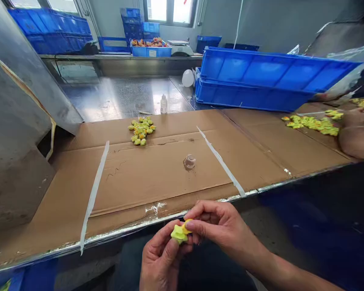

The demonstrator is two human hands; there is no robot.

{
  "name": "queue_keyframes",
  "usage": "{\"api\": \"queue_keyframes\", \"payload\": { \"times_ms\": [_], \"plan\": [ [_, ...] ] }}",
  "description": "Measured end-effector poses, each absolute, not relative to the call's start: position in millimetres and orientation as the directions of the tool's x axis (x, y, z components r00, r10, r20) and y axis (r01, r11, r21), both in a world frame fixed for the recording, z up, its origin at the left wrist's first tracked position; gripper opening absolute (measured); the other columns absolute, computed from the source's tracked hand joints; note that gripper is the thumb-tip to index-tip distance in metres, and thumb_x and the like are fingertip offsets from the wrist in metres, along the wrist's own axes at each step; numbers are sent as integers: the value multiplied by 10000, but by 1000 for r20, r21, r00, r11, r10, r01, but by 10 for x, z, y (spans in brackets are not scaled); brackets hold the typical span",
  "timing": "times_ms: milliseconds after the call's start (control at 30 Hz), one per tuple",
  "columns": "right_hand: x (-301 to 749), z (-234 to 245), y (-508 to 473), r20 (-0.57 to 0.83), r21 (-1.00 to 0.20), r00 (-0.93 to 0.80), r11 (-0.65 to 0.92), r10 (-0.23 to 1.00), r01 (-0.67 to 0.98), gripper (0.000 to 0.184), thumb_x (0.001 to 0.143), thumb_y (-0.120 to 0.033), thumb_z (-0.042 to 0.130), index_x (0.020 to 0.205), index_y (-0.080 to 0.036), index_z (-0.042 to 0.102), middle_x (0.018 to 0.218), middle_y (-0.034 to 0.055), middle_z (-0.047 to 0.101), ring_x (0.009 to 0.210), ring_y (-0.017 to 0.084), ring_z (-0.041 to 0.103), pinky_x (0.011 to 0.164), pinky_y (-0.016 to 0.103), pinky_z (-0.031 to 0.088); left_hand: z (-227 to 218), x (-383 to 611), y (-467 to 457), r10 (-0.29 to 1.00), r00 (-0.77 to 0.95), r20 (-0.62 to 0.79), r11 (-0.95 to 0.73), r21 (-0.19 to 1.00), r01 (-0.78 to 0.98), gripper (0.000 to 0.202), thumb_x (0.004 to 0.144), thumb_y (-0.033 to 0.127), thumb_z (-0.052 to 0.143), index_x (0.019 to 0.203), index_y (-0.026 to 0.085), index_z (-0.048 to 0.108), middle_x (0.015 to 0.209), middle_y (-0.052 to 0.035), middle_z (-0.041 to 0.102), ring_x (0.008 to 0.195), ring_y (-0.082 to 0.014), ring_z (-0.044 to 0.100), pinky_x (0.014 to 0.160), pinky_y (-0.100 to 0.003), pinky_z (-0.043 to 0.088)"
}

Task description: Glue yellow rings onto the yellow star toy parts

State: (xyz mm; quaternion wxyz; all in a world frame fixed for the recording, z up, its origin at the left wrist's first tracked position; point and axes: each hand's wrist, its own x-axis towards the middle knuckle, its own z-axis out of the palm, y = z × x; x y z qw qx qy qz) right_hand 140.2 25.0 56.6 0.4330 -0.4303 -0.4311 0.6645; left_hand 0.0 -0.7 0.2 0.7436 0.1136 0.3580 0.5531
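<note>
I had my left hand point(162, 258) and right hand point(221, 230) together, pinching a small lime-and-yellow moulded piece point(178, 233) in front of the table edge point(133, 228); I judged it light and soft, best held by its body between fingertips.

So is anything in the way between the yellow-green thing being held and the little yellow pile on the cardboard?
From the yellow-green piece to the yellow pile, nothing tall blocks the way, only the table's shiny front edge and flat cardboard. The clear cup sits off to the right.
</note>
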Motion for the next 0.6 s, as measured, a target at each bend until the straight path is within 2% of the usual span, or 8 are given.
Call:
{"api": "queue_keyframes", "payload": {
  "times_ms": [300, 467, 533, 600],
  "plan": [
    [1381, 559, 251, -184, -950, -244, -236, 952, -205, 130, 792, -219, 738, 787, -102, 680, 658, 19, 668, 578, 93, 613, 576, 166, 523, 17, 11, -15, 911, 121, -393, 348, 579, -737, 280, 583, 241, 851, 842, 158, 786, 747, -87, 763, 637, -153, 690, 622, -196, 556],
    [1414, 579, 244, -166, -959, -232, -212, 958, -190, 119, 785, -222, 742, 780, -118, 685, 663, 9, 662, 572, 89, 611, 567, 160, 518, 43, 22, -11, 906, 109, -409, 357, 599, -717, 302, 530, 270, 876, 796, 159, 785, 692, -85, 754, 605, -161, 690, 596, -198, 563],
    [1503, 620, 313, -120, -982, -167, -142, 979, -125, 115, 781, -231, 750, 786, -132, 692, 655, -3, 652, 564, 79, 600, 559, 146, 505, 72, 16, 12, 898, 53, -437, 346, 626, -698, 306, 488, 276, 891, 755, 170, 783, 738, -70, 764, 612, -179, 703, 584, -208, 578],
    [1635, 684, 464, -5, -1000, -63, -5, 998, 4, 109, 784, -246, 748, 795, -147, 702, 648, -11, 639, 581, 79, 595, 568, 142, 498, 105, 3, 52, 893, -28, -449, 315, 667, -675, 317, 449, 284, 903, 722, 179, 779, 779, -56, 772, 626, -196, 714, 585, -213, 591]
  ]
}}
